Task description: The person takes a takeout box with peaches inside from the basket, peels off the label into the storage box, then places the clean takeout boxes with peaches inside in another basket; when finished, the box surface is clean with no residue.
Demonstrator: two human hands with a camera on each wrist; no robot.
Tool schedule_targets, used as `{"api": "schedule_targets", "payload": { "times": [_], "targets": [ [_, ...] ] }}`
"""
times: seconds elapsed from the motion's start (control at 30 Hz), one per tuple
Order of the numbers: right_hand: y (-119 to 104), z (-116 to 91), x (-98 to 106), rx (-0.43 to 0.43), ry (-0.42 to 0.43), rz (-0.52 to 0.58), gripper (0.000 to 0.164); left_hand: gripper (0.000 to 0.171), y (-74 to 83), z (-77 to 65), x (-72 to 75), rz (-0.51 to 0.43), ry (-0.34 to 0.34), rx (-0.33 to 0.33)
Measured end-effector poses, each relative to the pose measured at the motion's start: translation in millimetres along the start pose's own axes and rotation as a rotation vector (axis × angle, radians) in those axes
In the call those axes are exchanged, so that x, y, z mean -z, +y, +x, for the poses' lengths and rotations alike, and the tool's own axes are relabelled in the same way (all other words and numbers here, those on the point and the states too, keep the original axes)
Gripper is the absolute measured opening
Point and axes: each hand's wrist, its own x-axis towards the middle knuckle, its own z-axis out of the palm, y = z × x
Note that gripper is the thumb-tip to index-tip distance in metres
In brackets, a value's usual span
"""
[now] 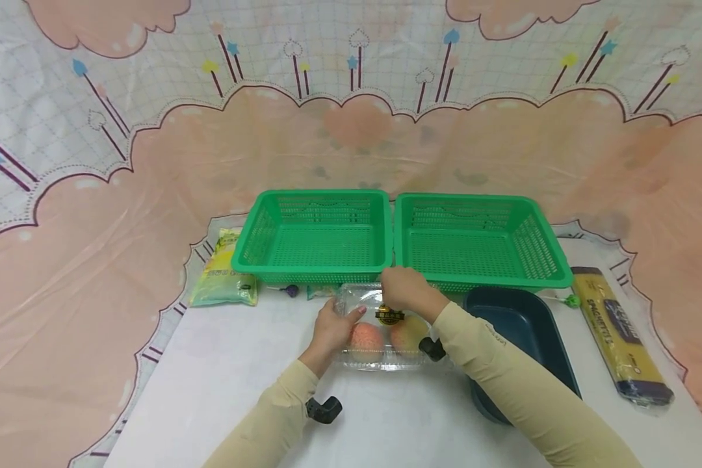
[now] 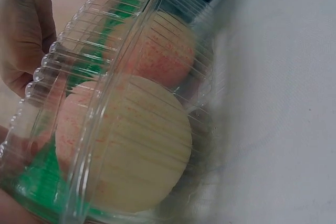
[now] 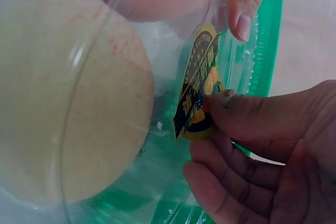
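A clear plastic clamshell box (image 1: 380,361) holds two peach-like fruits, one pinkish (image 1: 366,342) and one yellowish (image 1: 408,335). On its lid is a black and gold fruit sticker (image 3: 198,85). My left hand (image 1: 332,330) grips the box's left side, its thumb lying over the lid. At the sticker's edge, my right hand (image 1: 408,292) pinches with the thumb on the printed face and the other fingers curled beneath. The right wrist view shows the left thumb (image 3: 245,14) near the sticker's far end. In the left wrist view the fruits (image 2: 139,150) show through the ribbed wall.
Behind the box stand two green baskets (image 1: 312,268) (image 1: 485,279) side by side. A dark blue bin (image 1: 523,325) sits under the right forearm. A spaghetti pack (image 1: 620,335) lies far right, a yellow-green bag (image 1: 225,273) at left. Purple (image 1: 292,290) and green lollipops (image 1: 572,301) lie by the baskets.
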Motion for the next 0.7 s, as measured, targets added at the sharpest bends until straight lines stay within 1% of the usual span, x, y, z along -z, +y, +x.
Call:
{"api": "schedule_targets", "payload": {
  "times": [0.17,0.33,0.5,0.6,0.7],
  "targets": [
    [0.5,1.7,-3.7,-0.015,0.020,-0.006,0.023,0.087,-1.0,0.0,-0.9,0.006,0.002,-0.001],
    [-2.2,4.3,-6.1,-0.013,0.038,-0.072,0.016,0.087,-1.9,1.0,-0.8,0.004,0.003,0.004],
    [-3.0,5.6,-6.2,-0.001,0.055,-0.113,0.021,0.087,-1.5,2.0,-0.7,0.004,-0.001,-0.001],
    [-2.6,5.9,-3.3,0.017,0.026,-0.111,0.026,0.086,-1.3,1.8,-0.4,0.011,-0.001,-0.004],
    [-0.3,6.2,1.5,0.062,-0.046,-0.103,0.033,0.085,-1.9,1.7,-0.1,0.014,0.000,0.001]
  ]
}}
